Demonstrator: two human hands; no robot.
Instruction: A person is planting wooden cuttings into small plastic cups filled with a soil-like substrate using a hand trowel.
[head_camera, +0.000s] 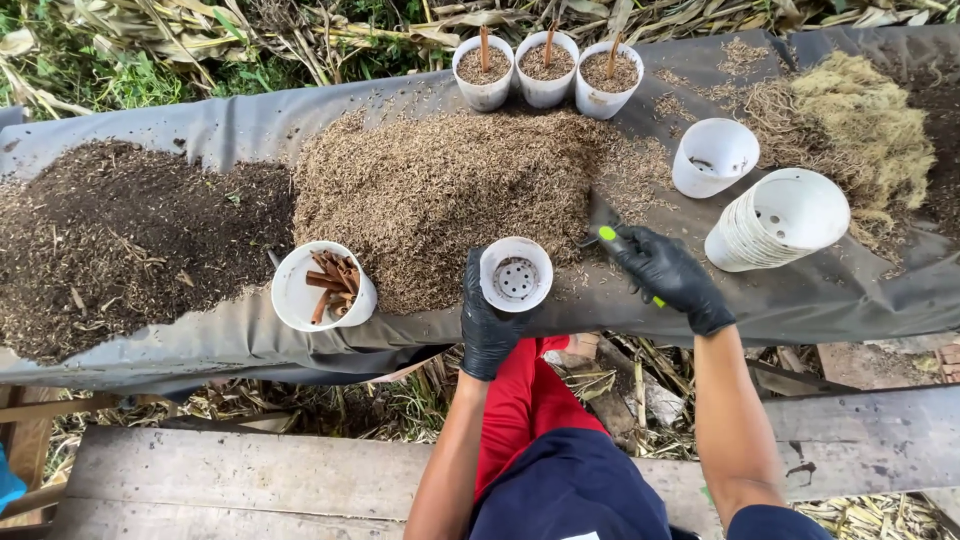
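- At the near edge of the table (830, 290), which was covered with a dark grey sheet, a small white pot (516, 273) was held by the left hand (490, 318) in a black glove; the grip was closed around the pot's side, and the holes in its bare bottom could be seen.
- At about 3 o'clock from that pot, a tool with a green handle (608, 235) was clasped in the right hand (668, 275), also gloved in black, the grip shut tight around it; the tool's working end could not be made out.
- At 12 o'clock from the held pot, a broad heap of pale husks (440, 190) was spread, and at 9 o'clock from it a heap of dark soil (120, 240) was lying.
- Between the two heaps, at the near edge, a white pot of brown stick pieces (322, 286) was set.
- At 12 o'clock, at the far edge, three filled pots (545, 68), each with a stick upright in it, were lined up touching.
- At 2 o'clock, an empty pot (712, 157) and a stack of white pots (780, 220) were lying on their sides, near a mound of pale fibre (860, 120).
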